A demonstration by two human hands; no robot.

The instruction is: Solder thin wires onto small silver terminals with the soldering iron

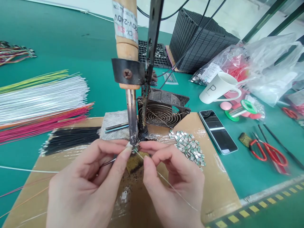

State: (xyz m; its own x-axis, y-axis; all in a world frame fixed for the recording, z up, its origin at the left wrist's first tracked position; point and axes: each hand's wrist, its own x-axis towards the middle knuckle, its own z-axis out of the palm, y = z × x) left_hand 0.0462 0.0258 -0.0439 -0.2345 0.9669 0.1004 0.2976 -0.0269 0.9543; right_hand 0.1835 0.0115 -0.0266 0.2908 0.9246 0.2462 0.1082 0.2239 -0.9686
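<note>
A soldering iron (129, 79) with a wooden handle hangs upright in a black clamp, its tip just above my fingers. My left hand (87, 180) is closed in a pinch on a thin dark wire (108, 162) with a small part at its end, held at the iron's tip. My right hand (171, 177) is pinched on a thin silver solder wire (175, 190) that runs back toward me and meets the same spot. Both hands hover over a burnt yellow sponge (135, 161) on the cardboard sheet (213, 186).
A pile of small metal parts (188, 146) lies right of my hands. Behind stand a small fan (161, 110) and black trays (201, 38). Bundles of white, pink and black wires (42, 107) lie left. A phone (217, 130), a tipped mug (217, 88), a solder spool (239, 110) and red scissors (269, 152) lie right.
</note>
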